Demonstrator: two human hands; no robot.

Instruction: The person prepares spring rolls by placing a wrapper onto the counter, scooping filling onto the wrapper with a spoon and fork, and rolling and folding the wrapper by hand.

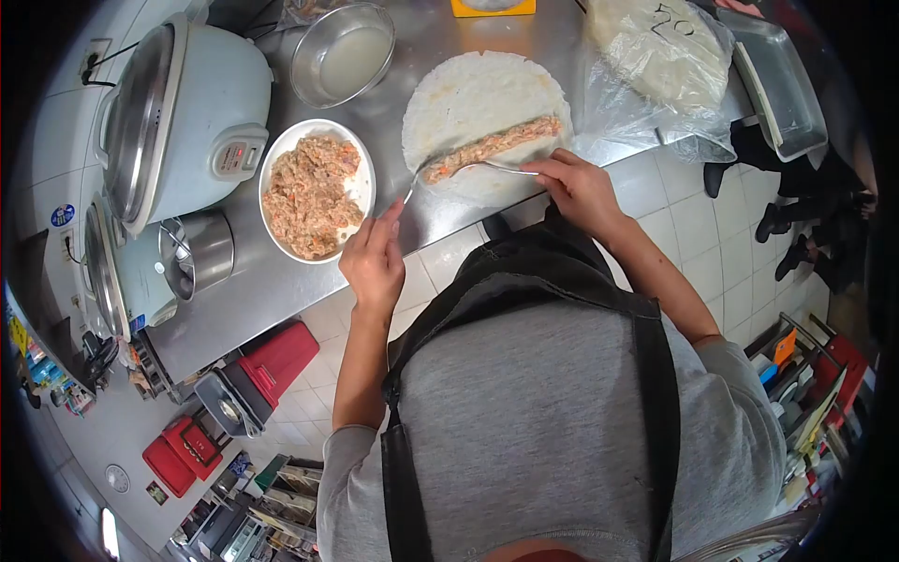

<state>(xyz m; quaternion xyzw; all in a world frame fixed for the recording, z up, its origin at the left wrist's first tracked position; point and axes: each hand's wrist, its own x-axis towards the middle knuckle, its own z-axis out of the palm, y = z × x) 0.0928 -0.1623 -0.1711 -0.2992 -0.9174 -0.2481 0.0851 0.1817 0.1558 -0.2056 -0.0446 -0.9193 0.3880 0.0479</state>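
Observation:
A round white flat wrapper (pixel 482 89) lies on the steel counter, with a long strip of minced filling (pixel 496 145) across its lower half. My right hand (pixel 581 192) grips a metal spoon (pixel 510 170), its head at the lower edge of the strip. In my closed left hand (pixel 375 260) is a slim metal utensil (pixel 409 194); its tip meets the strip's left end, and I cannot tell whether it is a spoon or a fork. Left of the wrapper, a white oval bowl (pixel 369 192) holds more of the orange-flecked filling.
A metal bowl of cloudy liquid (pixel 354 64) stands behind the white bowl. Large cookers (pixel 211 112) and a steel pot (pixel 215 248) line the left. At the right are a plastic bag of wrappers (pixel 670 56) and a metal tray (pixel 782 89). Other people's legs (pixel 758 155) show beyond.

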